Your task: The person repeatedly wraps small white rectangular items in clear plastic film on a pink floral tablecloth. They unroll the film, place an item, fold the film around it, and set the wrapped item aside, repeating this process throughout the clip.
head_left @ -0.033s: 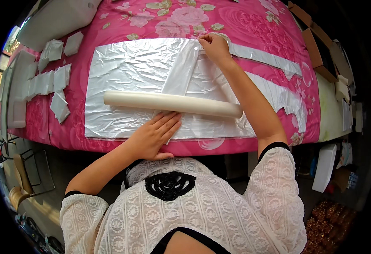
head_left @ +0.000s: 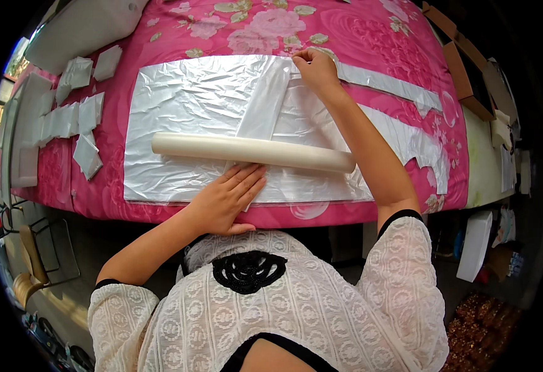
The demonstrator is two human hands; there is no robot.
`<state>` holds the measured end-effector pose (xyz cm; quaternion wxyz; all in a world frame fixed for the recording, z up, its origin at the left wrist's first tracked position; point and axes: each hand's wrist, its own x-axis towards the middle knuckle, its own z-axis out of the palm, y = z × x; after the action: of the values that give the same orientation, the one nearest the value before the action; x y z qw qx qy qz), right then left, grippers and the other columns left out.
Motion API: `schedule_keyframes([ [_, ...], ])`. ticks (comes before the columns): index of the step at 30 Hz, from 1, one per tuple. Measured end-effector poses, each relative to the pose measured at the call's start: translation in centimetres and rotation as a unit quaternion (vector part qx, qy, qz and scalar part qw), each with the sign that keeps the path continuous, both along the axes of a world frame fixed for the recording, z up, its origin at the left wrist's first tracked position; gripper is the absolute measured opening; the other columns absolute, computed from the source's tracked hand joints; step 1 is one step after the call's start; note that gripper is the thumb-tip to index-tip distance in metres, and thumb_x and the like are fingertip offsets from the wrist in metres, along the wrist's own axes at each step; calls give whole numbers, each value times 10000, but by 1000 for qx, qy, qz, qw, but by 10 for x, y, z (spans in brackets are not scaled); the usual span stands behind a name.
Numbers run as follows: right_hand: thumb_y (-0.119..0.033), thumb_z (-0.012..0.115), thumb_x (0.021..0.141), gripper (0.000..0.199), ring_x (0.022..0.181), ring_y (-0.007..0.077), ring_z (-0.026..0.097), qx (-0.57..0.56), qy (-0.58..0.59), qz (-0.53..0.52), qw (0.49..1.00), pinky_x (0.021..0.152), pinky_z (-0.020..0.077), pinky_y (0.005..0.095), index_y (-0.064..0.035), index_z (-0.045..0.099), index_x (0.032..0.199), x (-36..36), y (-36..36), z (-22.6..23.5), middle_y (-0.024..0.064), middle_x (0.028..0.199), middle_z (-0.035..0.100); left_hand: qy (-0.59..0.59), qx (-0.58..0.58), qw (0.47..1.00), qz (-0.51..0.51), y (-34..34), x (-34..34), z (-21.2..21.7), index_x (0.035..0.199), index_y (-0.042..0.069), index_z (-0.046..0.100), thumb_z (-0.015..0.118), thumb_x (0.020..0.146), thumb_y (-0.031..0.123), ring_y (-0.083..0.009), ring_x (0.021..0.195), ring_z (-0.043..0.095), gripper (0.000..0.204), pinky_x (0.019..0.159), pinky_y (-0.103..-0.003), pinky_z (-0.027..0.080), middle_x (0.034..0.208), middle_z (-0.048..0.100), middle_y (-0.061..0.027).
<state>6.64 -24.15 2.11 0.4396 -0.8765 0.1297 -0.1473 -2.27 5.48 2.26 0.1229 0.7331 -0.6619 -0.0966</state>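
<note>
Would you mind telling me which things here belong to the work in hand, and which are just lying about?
In use:
- left hand pressing flat on the near end of the folded plastic strip
- right hand pinching its far end
- cream roll lying across it
- clear plastic sheet underneath

Lying about:
- folded white pieces at left
- cardboard boxes at right
- pink floral cover

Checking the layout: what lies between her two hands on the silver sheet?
In the head view, the cream roll lies crosswise between left hand and right hand, over a folded clear strip.

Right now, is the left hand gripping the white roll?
No, the left hand lies flat on the clear plastic strip just below the white roll, not around it.
</note>
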Motion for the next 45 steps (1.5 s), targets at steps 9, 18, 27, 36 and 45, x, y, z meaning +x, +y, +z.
schedule_keyframes([
  [9, -167, 681, 741, 475, 951, 304, 559, -240, -42, 238, 940, 817, 453, 392, -111, 565, 1199, -138, 89, 13, 101, 1055, 594, -23, 20, 997, 76, -9, -31, -3, 1329, -84, 321, 463, 795, 592, -337, 1350, 232, 873, 1113, -453, 143, 1426, 277, -237],
  [18, -192, 650, 776, 478, 915, 292, 554, -345, 13, -63, 936, 799, 447, 394, -102, 541, 1232, -136, -55, 14, 94, 1029, 609, 64, -13, 998, 21, 1, -3, 3, 1366, -51, 284, 528, 792, 538, -300, 1376, 198, 857, 1107, -449, 165, 1458, 241, -201],
  [27, -97, 695, 688, 509, 978, 270, 562, -246, -55, 279, 927, 885, 418, 389, -138, 578, 1182, -147, 77, 19, 62, 1064, 613, -114, 27, 991, 63, -10, -45, -12, 1340, -21, 349, 603, 716, 303, -297, 1344, 267, 747, 1101, -438, 200, 1432, 292, -197],
  [36, -99, 676, 728, 450, 985, 278, 560, -289, -79, 207, 932, 862, 432, 378, -92, 586, 1169, 0, 36, 4, 89, 1056, 629, -67, -36, 997, 25, 2, -44, -19, 1300, 5, 420, 615, 704, 161, -265, 1331, 313, 646, 1086, -421, 249, 1411, 352, -155],
  [45, 64, 534, 688, 504, 1169, 319, 466, -132, -28, 411, 902, 979, 399, 390, -53, 549, 1179, -101, 65, 12, 141, 1227, 524, 83, -123, 989, -25, 29, -28, -17, 1178, -13, 525, 574, 762, 89, -266, 1242, 435, 432, 1031, -387, 374, 1331, 447, -133],
])
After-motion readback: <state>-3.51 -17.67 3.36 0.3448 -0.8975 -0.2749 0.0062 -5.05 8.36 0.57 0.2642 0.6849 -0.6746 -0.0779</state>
